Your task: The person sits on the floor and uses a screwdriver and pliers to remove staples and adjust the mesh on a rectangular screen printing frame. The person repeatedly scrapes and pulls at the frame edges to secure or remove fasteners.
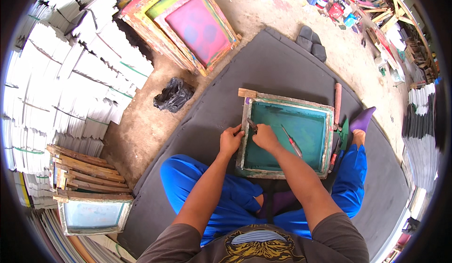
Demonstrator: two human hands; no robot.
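A wooden screen-printing frame (287, 174) with teal mesh lies on the dark mat before my crossed legs. At its left side, my left hand (230, 141) is closed with its fingertips against the outer wooden edge. My right hand (266, 138) reaches over the mesh, closed around a dark tool (252, 124) whose tip meets the left rail; its exact kind is hidden by the fingers. A screwdriver (293, 143) with a red and grey handle lies on the mesh, right of my right hand. Beyond the right rail lie a long reddish-brown handle (337, 100) and a green-handled tool (345, 133).
Black slippers (311, 43) rest by the mat's (197, 138) far edge. Stacked printing frames (200, 30) lean at the far left, near a black plastic bag (173, 95). More small frames (92, 216) and tall paper stacks (70, 70) line the left. Paint containers (335, 11) crowd the far right.
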